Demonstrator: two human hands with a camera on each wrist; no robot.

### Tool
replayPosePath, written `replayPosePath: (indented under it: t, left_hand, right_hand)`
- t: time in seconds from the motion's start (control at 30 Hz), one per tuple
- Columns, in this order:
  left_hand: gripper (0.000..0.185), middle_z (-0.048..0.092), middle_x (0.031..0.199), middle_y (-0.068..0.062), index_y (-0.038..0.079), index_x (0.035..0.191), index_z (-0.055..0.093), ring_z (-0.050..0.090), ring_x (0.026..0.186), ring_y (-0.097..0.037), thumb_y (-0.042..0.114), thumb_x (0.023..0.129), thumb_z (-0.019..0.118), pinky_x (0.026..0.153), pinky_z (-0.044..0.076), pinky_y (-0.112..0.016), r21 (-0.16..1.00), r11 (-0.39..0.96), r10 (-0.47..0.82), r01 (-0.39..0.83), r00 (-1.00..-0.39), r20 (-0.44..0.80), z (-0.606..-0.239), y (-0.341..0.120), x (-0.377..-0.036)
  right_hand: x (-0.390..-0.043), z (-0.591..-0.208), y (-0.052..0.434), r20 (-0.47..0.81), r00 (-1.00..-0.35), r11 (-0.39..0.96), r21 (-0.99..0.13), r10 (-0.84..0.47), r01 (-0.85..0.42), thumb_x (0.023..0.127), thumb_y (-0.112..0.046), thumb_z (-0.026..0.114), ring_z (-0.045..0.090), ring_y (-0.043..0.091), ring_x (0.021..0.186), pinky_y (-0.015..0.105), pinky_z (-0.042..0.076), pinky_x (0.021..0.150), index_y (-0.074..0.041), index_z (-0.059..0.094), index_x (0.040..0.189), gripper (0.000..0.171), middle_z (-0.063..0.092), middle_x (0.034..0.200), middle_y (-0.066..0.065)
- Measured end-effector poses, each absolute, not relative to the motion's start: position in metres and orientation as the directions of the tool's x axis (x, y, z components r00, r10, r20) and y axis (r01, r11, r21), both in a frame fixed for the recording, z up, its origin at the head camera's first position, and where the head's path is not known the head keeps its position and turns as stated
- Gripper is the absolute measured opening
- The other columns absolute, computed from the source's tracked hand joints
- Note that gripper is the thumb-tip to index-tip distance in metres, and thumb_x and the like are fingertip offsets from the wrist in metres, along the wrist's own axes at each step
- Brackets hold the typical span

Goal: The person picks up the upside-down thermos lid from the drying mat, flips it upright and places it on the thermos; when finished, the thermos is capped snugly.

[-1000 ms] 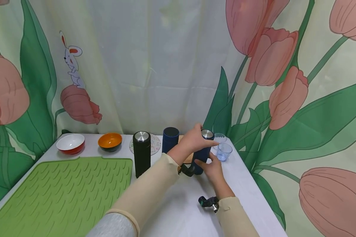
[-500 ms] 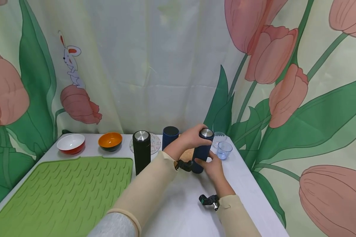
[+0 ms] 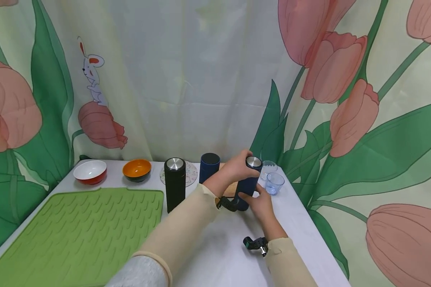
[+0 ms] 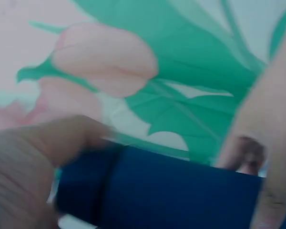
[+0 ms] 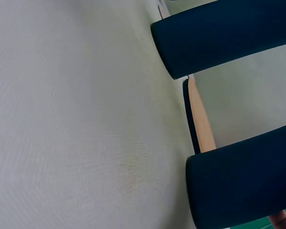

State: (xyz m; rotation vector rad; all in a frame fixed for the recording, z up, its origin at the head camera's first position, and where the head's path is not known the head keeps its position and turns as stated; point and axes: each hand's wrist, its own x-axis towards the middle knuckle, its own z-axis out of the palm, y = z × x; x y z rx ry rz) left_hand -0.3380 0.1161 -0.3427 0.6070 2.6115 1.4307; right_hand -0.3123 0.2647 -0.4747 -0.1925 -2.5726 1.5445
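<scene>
A dark blue thermos flask [image 3: 247, 187] with a steel-topped cap [image 3: 254, 161] stands upright near the table's right side. My left hand [image 3: 236, 167] grips it around the cap, thumb across the near side. Lower down, my right hand [image 3: 261, 204] holds the flask's body between thumb and fingers. In the left wrist view the blue flask [image 4: 181, 191] lies across the bottom, my left hand [image 4: 24, 171] at the cap end and my right hand [image 4: 276, 124] over the body. The right wrist view shows the flask's lower end [image 5: 243, 176] and one fingertip.
Another blue flask [image 3: 209, 167] and a black thermos [image 3: 175, 189] stand to the left. Clear cups [image 3: 274, 183] are at the right; a round wooden board [image 3: 231, 191] is behind. A green mat [image 3: 93, 231], white-and-red bowl [image 3: 90, 172] and orange bowl [image 3: 137, 169] lie left.
My left hand's thumb has shifted leftward around the flask's cap. The right hand keeps its hold on the body, and the head view has moved slightly.
</scene>
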Motion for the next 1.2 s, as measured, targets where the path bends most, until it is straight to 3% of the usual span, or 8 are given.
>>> replayPosePath:
  t: [0.13, 0.27, 0.43, 0.57, 0.7, 0.83, 1.03, 1.2]
  left_hand:
    - [0.105, 0.067, 0.132, -0.018, 0.01, 0.155, 0.03, 0.071, 0.115, -0.03, 0.057, 0.082, 0.088, 0.098, 0.061, -0.046, 0.795, 0.557, 0.287, 0.24, -0.954, 0.086, -0.345, 0.126, -0.33]
    - [0.083, 0.07, 0.122, -0.012, 0.013, 0.145, 0.037, 0.073, 0.104, -0.026, 0.053, 0.089, 0.084, 0.089, 0.063, -0.041, 0.758, 0.593, 0.27, 0.27, -0.954, 0.129, -0.348, 0.125, -0.328]
    - [0.061, 0.068, 0.128, -0.01, 0.016, 0.139, 0.046, 0.07, 0.111, -0.026, 0.041, 0.095, 0.081, 0.095, 0.06, -0.043, 0.766, 0.548, 0.386, 0.336, -0.914, 0.124, -0.347, 0.115, -0.335]
    - [0.08, 0.067, 0.131, -0.014, 0.01, 0.147, 0.043, 0.071, 0.115, -0.029, 0.051, 0.091, 0.082, 0.099, 0.06, -0.045, 0.762, 0.572, 0.344, 0.302, -0.932, 0.111, -0.349, 0.117, -0.335]
    - [0.101, 0.068, 0.12, -0.013, 0.007, 0.148, 0.041, 0.073, 0.105, -0.026, 0.068, 0.08, 0.084, 0.089, 0.064, -0.042, 0.745, 0.621, 0.204, 0.242, -0.968, 0.144, -0.358, 0.125, -0.331]
    - [0.085, 0.07, 0.114, -0.007, 0.012, 0.141, 0.047, 0.073, 0.097, -0.022, 0.064, 0.085, 0.083, 0.08, 0.063, -0.037, 0.718, 0.624, 0.222, 0.308, -0.951, 0.214, -0.362, 0.126, -0.334]
    - [0.066, 0.071, 0.124, -0.005, 0.017, 0.141, 0.053, 0.071, 0.108, -0.022, 0.051, 0.092, 0.082, 0.089, 0.06, -0.038, 0.709, 0.57, 0.426, 0.415, -0.887, 0.177, -0.352, 0.111, -0.346]
    - [0.083, 0.067, 0.136, -0.01, 0.013, 0.152, 0.047, 0.069, 0.119, -0.027, 0.053, 0.09, 0.083, 0.099, 0.059, -0.043, 0.734, 0.574, 0.403, 0.363, -0.906, 0.133, -0.348, 0.114, -0.345]
  right_hand:
    - [-0.311, -0.476, 0.266, 0.057, -0.983, 0.46, -0.887, 0.176, 0.031, 0.089, -0.044, 0.085, 0.042, 0.04, 0.153, 0.067, 0.039, 0.119, -0.029, 0.057, 0.15, 0.069, 0.052, 0.159, 0.014]
    - [-0.311, -0.478, 0.265, 0.059, -0.985, 0.457, -0.889, 0.165, 0.023, 0.088, -0.046, 0.086, 0.047, 0.038, 0.15, 0.065, 0.041, 0.119, -0.029, 0.059, 0.148, 0.068, 0.056, 0.155, 0.013]
    - [-0.31, -0.478, 0.263, 0.058, -0.982, 0.464, -0.885, 0.18, 0.033, 0.086, -0.047, 0.087, 0.046, 0.041, 0.15, 0.064, 0.043, 0.118, -0.025, 0.057, 0.151, 0.075, 0.055, 0.157, 0.015]
    - [-0.31, -0.479, 0.262, 0.077, -0.981, 0.467, -0.884, 0.179, 0.016, 0.087, -0.044, 0.087, 0.047, 0.04, 0.149, 0.064, 0.044, 0.116, -0.025, 0.059, 0.149, 0.071, 0.056, 0.155, 0.016]
    - [-0.31, -0.479, 0.261, 0.096, -0.98, 0.467, -0.884, 0.175, -0.003, 0.087, -0.042, 0.088, 0.052, 0.038, 0.144, 0.062, 0.045, 0.115, -0.026, 0.063, 0.144, 0.064, 0.062, 0.148, 0.014]
    - [-0.31, -0.479, 0.263, 0.096, -0.979, 0.485, -0.874, 0.18, 0.003, 0.086, -0.044, 0.088, 0.053, 0.038, 0.143, 0.062, 0.046, 0.114, -0.026, 0.063, 0.145, 0.066, 0.062, 0.148, 0.014]
    - [-0.31, -0.476, 0.266, 0.085, -0.979, 0.494, -0.869, 0.186, 0.018, 0.086, -0.043, 0.088, 0.048, 0.04, 0.148, 0.062, 0.045, 0.116, -0.021, 0.06, 0.149, 0.072, 0.058, 0.153, 0.016]
    - [-0.31, -0.475, 0.267, 0.092, -0.978, 0.491, -0.871, 0.189, 0.013, 0.087, -0.042, 0.087, 0.049, 0.04, 0.146, 0.062, 0.045, 0.115, -0.019, 0.061, 0.148, 0.071, 0.059, 0.151, 0.017]
